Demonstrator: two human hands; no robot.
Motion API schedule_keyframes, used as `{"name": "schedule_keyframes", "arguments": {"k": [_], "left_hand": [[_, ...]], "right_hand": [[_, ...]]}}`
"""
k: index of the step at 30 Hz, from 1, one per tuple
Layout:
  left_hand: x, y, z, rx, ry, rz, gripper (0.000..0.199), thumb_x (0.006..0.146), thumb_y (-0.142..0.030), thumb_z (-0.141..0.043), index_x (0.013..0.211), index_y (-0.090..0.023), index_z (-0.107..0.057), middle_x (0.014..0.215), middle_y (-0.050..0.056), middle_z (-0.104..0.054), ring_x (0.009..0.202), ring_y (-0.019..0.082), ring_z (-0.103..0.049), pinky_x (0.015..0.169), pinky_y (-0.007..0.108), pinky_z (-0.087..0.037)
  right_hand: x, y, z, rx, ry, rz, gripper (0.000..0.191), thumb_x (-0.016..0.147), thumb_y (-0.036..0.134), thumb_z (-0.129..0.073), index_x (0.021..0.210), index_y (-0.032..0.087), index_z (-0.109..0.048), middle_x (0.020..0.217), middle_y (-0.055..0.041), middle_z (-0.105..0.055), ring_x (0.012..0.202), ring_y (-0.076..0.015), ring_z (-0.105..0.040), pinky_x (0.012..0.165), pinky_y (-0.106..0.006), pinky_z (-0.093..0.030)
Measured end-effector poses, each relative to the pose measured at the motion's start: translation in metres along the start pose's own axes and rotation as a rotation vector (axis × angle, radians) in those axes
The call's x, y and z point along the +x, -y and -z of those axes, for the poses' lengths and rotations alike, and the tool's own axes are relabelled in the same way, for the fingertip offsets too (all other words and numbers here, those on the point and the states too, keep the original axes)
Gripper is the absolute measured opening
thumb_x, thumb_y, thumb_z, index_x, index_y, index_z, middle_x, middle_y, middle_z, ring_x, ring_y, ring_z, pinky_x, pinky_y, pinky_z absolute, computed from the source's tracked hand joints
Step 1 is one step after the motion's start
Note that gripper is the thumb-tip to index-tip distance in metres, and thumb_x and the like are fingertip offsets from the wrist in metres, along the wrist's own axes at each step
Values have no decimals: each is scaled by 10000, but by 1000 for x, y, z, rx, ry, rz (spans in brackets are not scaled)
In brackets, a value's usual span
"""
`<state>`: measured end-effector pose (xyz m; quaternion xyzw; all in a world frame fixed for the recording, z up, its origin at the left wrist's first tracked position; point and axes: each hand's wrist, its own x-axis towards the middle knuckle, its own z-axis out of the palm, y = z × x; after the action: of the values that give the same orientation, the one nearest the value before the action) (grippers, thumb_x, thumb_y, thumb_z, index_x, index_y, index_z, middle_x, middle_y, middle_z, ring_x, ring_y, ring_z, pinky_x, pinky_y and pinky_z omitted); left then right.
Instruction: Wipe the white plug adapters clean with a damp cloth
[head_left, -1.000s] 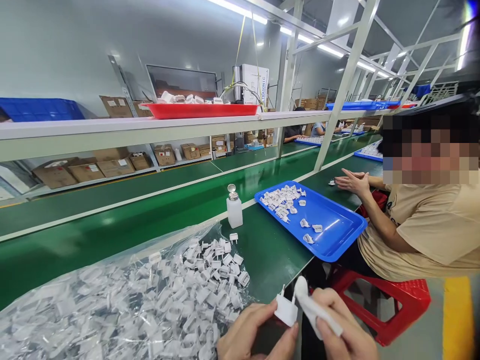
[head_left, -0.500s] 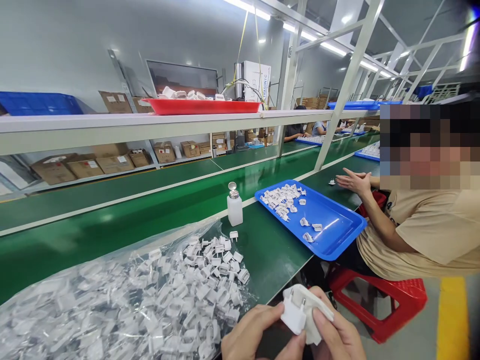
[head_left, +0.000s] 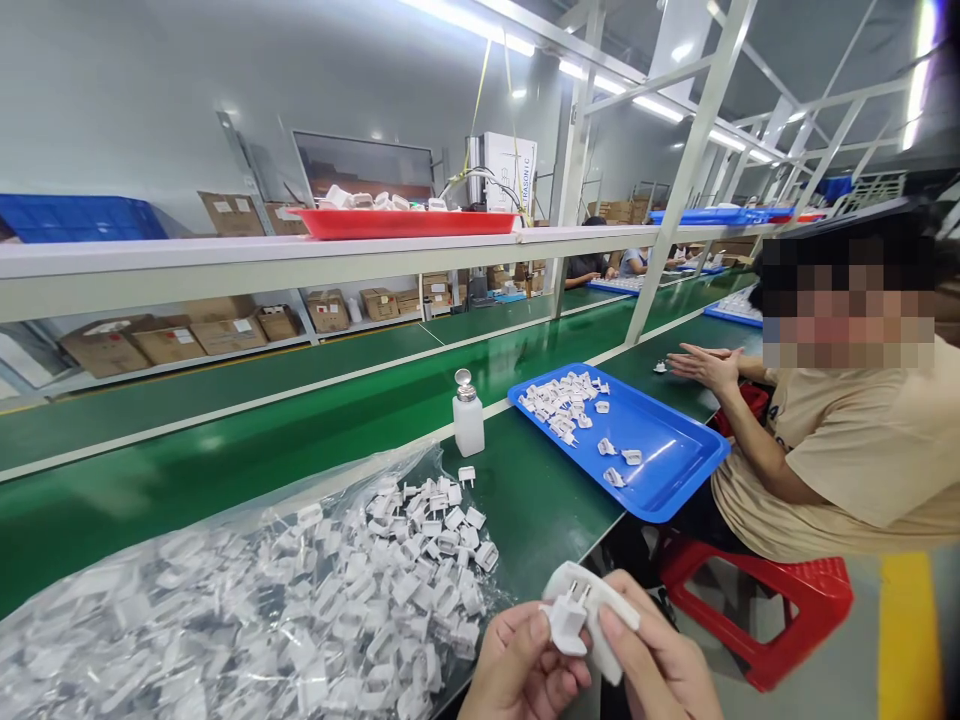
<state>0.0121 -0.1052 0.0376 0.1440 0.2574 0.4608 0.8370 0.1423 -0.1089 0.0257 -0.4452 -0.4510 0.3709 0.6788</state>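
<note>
At the bottom of the head view, my left hand (head_left: 517,660) pinches a white two-pin plug housing (head_left: 568,625) between thumb and fingers. Its two metal pins point upward. My right hand (head_left: 660,650) grips a folded white cloth (head_left: 606,655), which lies against the back of the plug beside the pins. To the left, a clear plastic bag (head_left: 247,540) spreads over the green bench, with many similar white plug housings (head_left: 420,570) in it and at its mouth. One loose plug housing (head_left: 466,475) stands on the bench near a white pump bottle (head_left: 469,425).
A blue tray (head_left: 675,470) with several plug housings sits on the green bench (head_left: 540,520). Beyond it sits a co-worker (head_left: 847,460) with palms together, near a red stool (head_left: 765,640). Overhead, a shelf (head_left: 225,270) carries a red tray (head_left: 412,224).
The plug housing has turned in my left fingers, showing more of its side. Both hands have shifted slightly left, and the cloth has moved with them.
</note>
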Motion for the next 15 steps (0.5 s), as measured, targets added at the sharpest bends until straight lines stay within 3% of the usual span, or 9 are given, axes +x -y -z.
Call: {"name": "schedule_keyframes", "arguments": {"k": [4, 6, 8, 10, 12, 14, 15], "left_hand": [[6, 4, 1, -109, -70, 66, 414, 548, -327, -956, 795, -40, -789, 787, 128, -711, 601, 89, -651, 592, 97, -527], [9, 6, -2, -179, -145, 80, 310, 675, -259, -887, 821, -5, -787, 796, 152, -710, 603, 115, -661, 599, 117, -544], [11, 9, -8, -219, -243, 71, 247, 890, -198, -691, 805, 17, -777, 774, 166, -700, 576, 128, -659, 574, 131, -543], [13, 10, -15, -217, -325, 52, 392, 1002, -157, -498, 774, 13, -768, 737, 163, -687, 534, 118, -643, 540, 125, -526], [14, 12, -18, -212, -354, 28, 416, 1022, -131, -458, 777, 3, -766, 742, 150, -694, 519, 92, -631, 519, 102, -504], [16, 13, -16, -201, -325, 12, 341, 1002, -106, -512, 797, -12, -768, 764, 126, -705, 541, 68, -630, 526, 86, -494], [17, 15, -14, -186, -295, 7, 259, 966, -114, -593, 802, -20, -769, 773, 113, -707, 561, 62, -632, 537, 83, -495]], "right_hand": [[-1, -17, 4, 169, -19, -205, 759, 766, 726, -709, 1056, 24, -722, 865, -152, -581, 926, -144, -588, 854, -217, -537], [-5, -28, 9, 228, -4, -359, 754, 751, 689, -743, 1085, 13, -716, 919, -163, -600, 890, -136, -590, 805, -209, -535], [-10, -36, 15, 192, -2, -397, 713, 778, 653, -738, 1080, 8, -718, 968, -170, -604, 847, -118, -589, 730, -177, -518], [-14, -38, 19, -18, -11, -178, 513, 899, 522, -668, 1119, 63, -738, 1053, -142, -597, 850, -67, -578, 704, -114, -477], [-15, -32, 22, -317, 68, 236, 344, 981, 270, -579, 1291, 191, -704, 1117, -91, -569, 919, -14, -563, 779, -62, -461], [-14, -23, 24, -539, 249, 568, 599, 952, 70, -542, 1508, 294, -528, 1138, -60, -539, 1000, 21, -553, 893, -29, -461], [-12, -20, 27, -588, 332, 655, 700, 931, 24, -544, 1568, 296, -439, 1123, -54, -531, 1026, 29, -555, 935, -23, -465]]}}
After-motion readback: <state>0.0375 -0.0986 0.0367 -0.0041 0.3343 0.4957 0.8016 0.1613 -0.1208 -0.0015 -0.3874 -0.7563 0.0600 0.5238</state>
